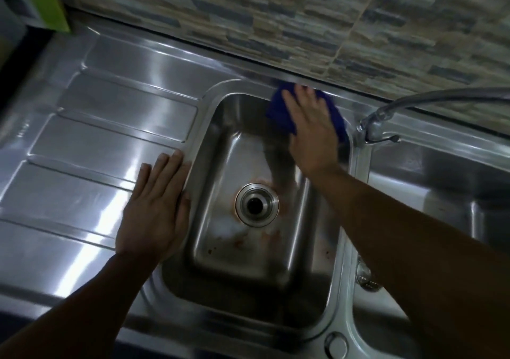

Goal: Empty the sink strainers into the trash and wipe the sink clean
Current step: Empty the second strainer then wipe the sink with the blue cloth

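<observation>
At 9 o'clock of basin point(248, 270), L hand point(154, 209): fingers straight, flat on drainboard point(82, 137) at rim; holds nothing.
Basin surface: stainless, rigid, slick; reddish stains round drain point(256, 204).
Cloth point(277, 107): blue, soft, light; at 1 o'clock on far rim. Work w/ flat palm, no pinch needed.
R hand point(311, 135): fingers spread, pressing cloth; covers most of it.
Hidden: round metal item point(364, 278) at 3 o'clock, half behind R forearm, poss. strainer, can't confirm. 2nd basin point(441, 171) cut off.
</observation>
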`<act>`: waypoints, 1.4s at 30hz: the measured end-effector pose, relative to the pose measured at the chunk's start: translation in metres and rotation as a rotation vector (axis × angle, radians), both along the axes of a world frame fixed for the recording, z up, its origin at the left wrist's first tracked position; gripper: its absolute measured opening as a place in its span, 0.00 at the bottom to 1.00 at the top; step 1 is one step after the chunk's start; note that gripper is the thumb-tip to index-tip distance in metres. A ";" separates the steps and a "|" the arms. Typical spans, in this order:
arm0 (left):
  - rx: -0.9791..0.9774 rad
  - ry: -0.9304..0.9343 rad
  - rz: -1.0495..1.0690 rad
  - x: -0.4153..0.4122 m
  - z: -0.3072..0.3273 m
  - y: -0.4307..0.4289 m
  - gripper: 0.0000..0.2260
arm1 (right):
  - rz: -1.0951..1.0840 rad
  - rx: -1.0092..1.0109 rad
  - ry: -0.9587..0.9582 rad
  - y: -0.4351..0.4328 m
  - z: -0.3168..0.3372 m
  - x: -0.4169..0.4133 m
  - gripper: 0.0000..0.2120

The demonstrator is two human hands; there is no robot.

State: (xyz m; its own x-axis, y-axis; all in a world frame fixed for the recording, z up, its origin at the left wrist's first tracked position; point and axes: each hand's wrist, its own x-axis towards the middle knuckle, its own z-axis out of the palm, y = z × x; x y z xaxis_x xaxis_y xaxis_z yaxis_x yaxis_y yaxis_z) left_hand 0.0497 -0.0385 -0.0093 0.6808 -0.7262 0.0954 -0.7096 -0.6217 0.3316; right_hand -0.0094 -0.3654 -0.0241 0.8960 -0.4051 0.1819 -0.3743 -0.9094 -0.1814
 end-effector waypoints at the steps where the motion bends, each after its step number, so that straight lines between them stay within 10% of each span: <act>1: 0.000 0.002 -0.007 0.000 0.000 0.000 0.24 | -0.059 -0.039 0.015 -0.004 -0.002 -0.012 0.45; 8: -0.065 0.118 -0.005 -0.002 0.004 0.002 0.24 | -0.263 0.170 0.032 0.020 0.008 0.005 0.43; 17: 0.051 0.112 0.034 0.000 -0.003 0.106 0.28 | 0.218 0.379 0.208 0.104 0.040 0.110 0.37; 25: 0.103 0.191 0.148 -0.024 -0.004 0.125 0.29 | 0.266 0.559 0.003 0.233 0.022 0.005 0.38; 42: 0.026 0.282 0.107 -0.019 0.030 0.120 0.24 | 0.437 0.418 0.243 0.247 0.043 -0.024 0.40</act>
State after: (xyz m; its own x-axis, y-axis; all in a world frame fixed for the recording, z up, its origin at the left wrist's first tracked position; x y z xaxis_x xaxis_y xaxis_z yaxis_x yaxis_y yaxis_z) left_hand 0.0308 0.0816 0.0211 0.7505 -0.6488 -0.1259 -0.5220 -0.6987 0.4892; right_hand -0.0333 -0.1185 0.0186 0.9899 0.0130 -0.1411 -0.0614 -0.8582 -0.5096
